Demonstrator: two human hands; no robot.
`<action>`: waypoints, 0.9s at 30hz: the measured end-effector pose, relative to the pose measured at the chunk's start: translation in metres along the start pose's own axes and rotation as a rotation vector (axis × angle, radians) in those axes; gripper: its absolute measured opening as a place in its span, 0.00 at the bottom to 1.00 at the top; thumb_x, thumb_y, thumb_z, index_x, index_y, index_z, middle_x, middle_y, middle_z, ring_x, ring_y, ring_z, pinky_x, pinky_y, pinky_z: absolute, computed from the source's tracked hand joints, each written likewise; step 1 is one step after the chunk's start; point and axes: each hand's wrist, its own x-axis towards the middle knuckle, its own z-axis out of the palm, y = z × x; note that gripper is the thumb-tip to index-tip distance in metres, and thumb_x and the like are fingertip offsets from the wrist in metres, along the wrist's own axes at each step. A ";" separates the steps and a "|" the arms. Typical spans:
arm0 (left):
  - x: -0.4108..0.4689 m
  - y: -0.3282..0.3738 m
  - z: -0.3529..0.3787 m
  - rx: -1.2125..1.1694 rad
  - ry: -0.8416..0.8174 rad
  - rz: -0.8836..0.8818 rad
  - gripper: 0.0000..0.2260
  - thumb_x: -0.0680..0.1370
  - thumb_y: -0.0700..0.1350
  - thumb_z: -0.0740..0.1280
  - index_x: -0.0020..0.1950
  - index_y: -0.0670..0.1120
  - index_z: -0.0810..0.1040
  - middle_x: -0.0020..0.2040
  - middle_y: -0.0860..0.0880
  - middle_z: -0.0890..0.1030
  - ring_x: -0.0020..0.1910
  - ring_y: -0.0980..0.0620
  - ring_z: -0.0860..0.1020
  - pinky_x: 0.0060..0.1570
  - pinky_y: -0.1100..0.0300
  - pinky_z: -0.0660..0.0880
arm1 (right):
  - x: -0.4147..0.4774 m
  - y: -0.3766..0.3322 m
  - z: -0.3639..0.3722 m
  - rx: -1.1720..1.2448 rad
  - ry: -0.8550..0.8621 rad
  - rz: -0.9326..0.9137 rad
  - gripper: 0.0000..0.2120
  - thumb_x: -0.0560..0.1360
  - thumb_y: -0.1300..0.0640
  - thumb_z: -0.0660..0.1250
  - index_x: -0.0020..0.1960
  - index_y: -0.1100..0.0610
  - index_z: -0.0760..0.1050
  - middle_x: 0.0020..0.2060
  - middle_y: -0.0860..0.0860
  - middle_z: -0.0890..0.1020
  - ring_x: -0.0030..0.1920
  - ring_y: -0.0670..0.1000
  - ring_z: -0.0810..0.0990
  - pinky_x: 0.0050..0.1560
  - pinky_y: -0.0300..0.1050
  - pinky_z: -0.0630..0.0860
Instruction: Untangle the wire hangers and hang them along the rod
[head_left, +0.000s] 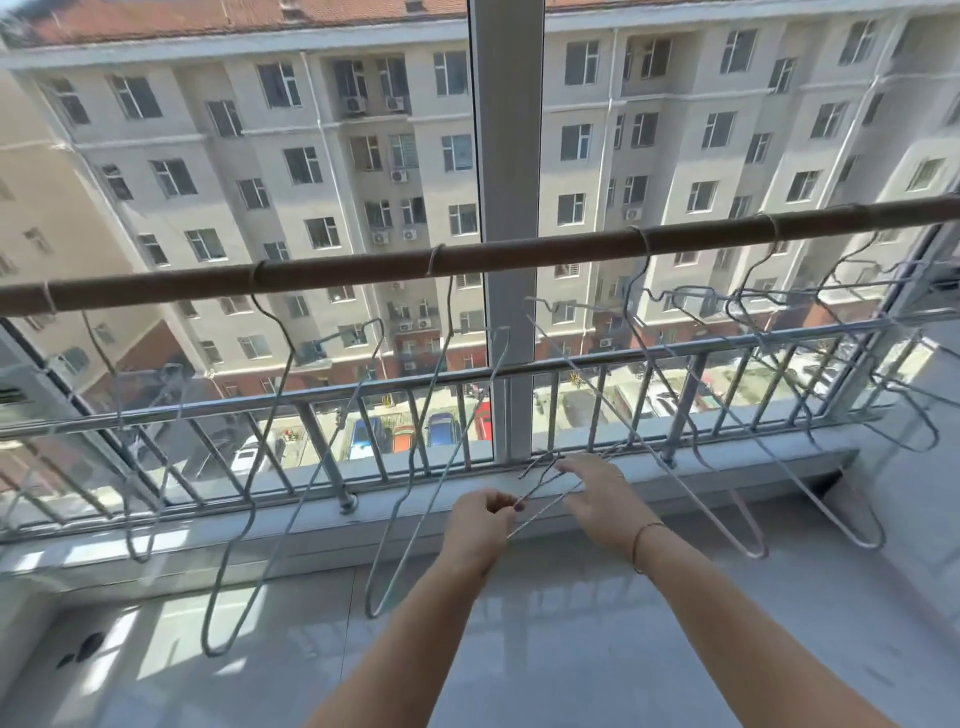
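Balcony window, bright daylight. A brown rod (363, 270) runs across the view, rising slightly to the right, above a metal railing (415, 387). Several wire hangers already hook over it, spaced apart: one left of centre (270, 405), long and thin, pale grey-blue wire with a kinked neck and a narrow looped bottom; a second just beside the window post (431, 415), same build; two more toward the right (691, 415) and (810, 395), their lower loops reaching down past the sill (727, 467). Further hangers at the far left and far right are blurred; count uncertain. Both hands work low at centre, in front of the sill. The left hand (480, 525) pinches a loose hanger (540, 501) between thumb and fingers at its lower wire. The right hand (597, 496), a thin bracelet (644, 540) at the wrist, has fingers spread over the upper wire, fingertips touching it; a firm clasp cannot be told. This hanger is off the rod, tilted, well below it.
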 end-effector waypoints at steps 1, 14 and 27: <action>0.000 -0.004 -0.002 0.027 -0.007 0.003 0.08 0.76 0.36 0.62 0.44 0.46 0.80 0.42 0.50 0.81 0.40 0.53 0.76 0.34 0.66 0.69 | -0.002 0.004 0.001 -0.027 -0.003 0.022 0.19 0.75 0.62 0.61 0.65 0.54 0.70 0.65 0.51 0.72 0.68 0.51 0.65 0.70 0.44 0.58; -0.009 -0.002 0.014 0.070 0.272 0.102 0.08 0.74 0.47 0.69 0.50 0.45 0.76 0.49 0.48 0.77 0.51 0.51 0.74 0.54 0.58 0.70 | -0.053 -0.011 -0.003 0.381 0.052 0.178 0.05 0.75 0.62 0.62 0.43 0.60 0.76 0.29 0.52 0.78 0.24 0.46 0.75 0.25 0.35 0.69; -0.062 0.116 0.006 -0.533 0.019 0.257 0.04 0.75 0.39 0.69 0.43 0.47 0.81 0.33 0.53 0.81 0.33 0.58 0.78 0.43 0.56 0.78 | -0.070 -0.083 -0.061 0.967 0.336 -0.037 0.04 0.75 0.64 0.63 0.46 0.62 0.77 0.25 0.53 0.77 0.25 0.48 0.72 0.26 0.38 0.70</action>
